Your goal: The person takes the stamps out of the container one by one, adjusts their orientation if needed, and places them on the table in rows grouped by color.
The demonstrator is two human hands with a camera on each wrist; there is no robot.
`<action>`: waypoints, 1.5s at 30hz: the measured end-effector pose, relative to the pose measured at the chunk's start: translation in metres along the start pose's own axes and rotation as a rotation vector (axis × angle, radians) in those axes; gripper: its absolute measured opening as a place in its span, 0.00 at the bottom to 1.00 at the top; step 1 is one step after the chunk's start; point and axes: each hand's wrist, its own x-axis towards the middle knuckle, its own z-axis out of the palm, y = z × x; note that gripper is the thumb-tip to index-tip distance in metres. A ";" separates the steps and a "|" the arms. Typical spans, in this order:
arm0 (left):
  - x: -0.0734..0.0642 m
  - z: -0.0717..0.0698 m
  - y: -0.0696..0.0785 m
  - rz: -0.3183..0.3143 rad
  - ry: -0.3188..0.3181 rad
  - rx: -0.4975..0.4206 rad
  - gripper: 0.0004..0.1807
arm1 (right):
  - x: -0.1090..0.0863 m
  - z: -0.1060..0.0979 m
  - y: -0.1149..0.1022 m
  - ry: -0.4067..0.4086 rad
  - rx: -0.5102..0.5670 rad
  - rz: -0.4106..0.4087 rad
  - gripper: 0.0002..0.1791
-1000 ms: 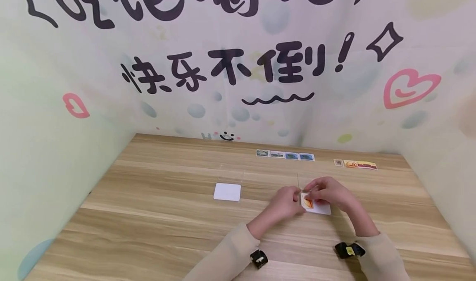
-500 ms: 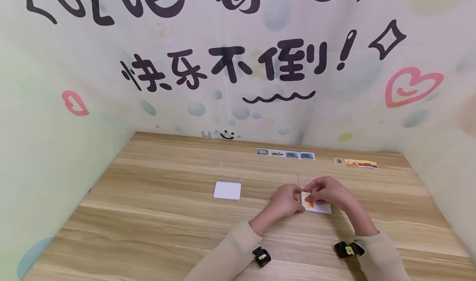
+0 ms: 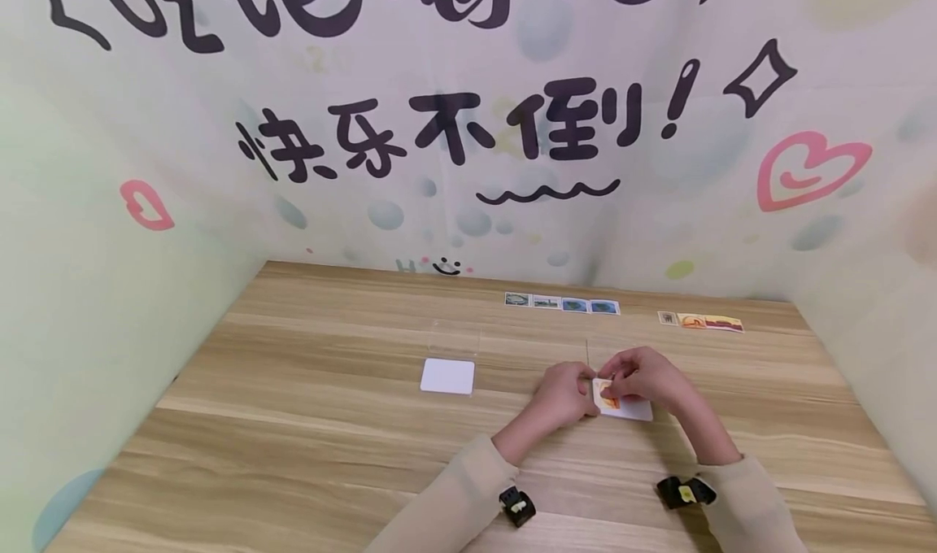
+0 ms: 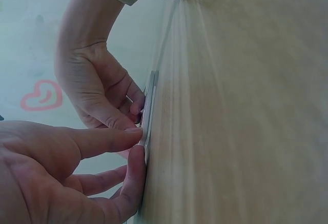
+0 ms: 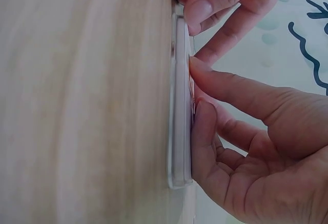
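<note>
A white card [image 3: 635, 409] lies in a thin clear plastic case on the table, an orange stamp [image 3: 610, 402] at its left end. My left hand [image 3: 564, 394] holds the case's left edge; in the left wrist view its thumb and a finger meet at that edge. My right hand [image 3: 647, 378] reaches over the card from the far side, its thumb and bent fingers on the stamp. Seen edge-on in the right wrist view, the clear case [image 5: 174, 131] lies flat against the wood. The right fingers cover part of the stamp.
Left of the hands lies a second white card [image 3: 447, 376], with a clear sheet or lid [image 3: 454, 339] behind it. Farther back are a row of blue and green stamps [image 3: 562, 302] and a shorter row of red and orange stamps [image 3: 701, 321]. A printed cloth [image 3: 439, 236] stands behind the table.
Both hands stay at the card, with the right fingers shifting only very slightly on the stamp. The view moves a little; nothing else visibly changes.
</note>
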 end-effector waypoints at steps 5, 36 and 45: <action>0.000 0.001 -0.001 0.014 0.002 0.003 0.23 | -0.001 0.000 0.000 0.010 -0.018 0.006 0.13; 0.002 0.003 -0.002 -0.009 0.010 0.029 0.27 | -0.002 0.004 -0.007 0.055 -0.092 0.004 0.08; 0.001 0.004 -0.001 -0.005 0.014 0.039 0.26 | -0.003 0.002 -0.007 0.073 -0.100 0.011 0.08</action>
